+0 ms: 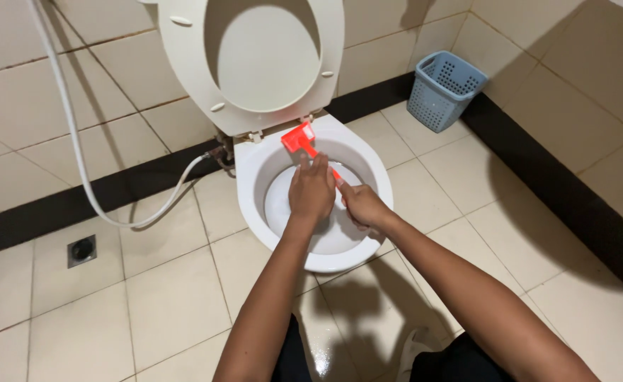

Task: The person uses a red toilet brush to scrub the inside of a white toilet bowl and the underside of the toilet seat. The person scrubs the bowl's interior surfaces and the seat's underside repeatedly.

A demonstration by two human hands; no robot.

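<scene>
**Both hands on the red brush, scrubbing the far rim of the bowl**

I held the red-orange brush (pixel 299 139) with both hands over the open toilet bowl (pixel 255 180); my left hand (pixel 311 191) was clenched round the handle nearer the head, and my right hand (pixel 363 205) grasped the tail of the handle just behind it; the two sets of fingers lay almost touching. The flat head of the brush stood beyond my fingertips, against the back rim just below the hinges of the raised seat (pixel 184 49); the lid stood upright behind it. By my judgement the scrubbing was under way at the rear edge and the rest of the rim was not yet reached; the next move would have called for a firm two-handed press and a slow sweep along the rim, keeping the head flat. A white hose (pixel 78 152) hung well off to the left of my fingers; a blue basket (pixel 442 88) stood far to the right, in the corner; a floor drain (pixel 82 250) sat far left.
</scene>
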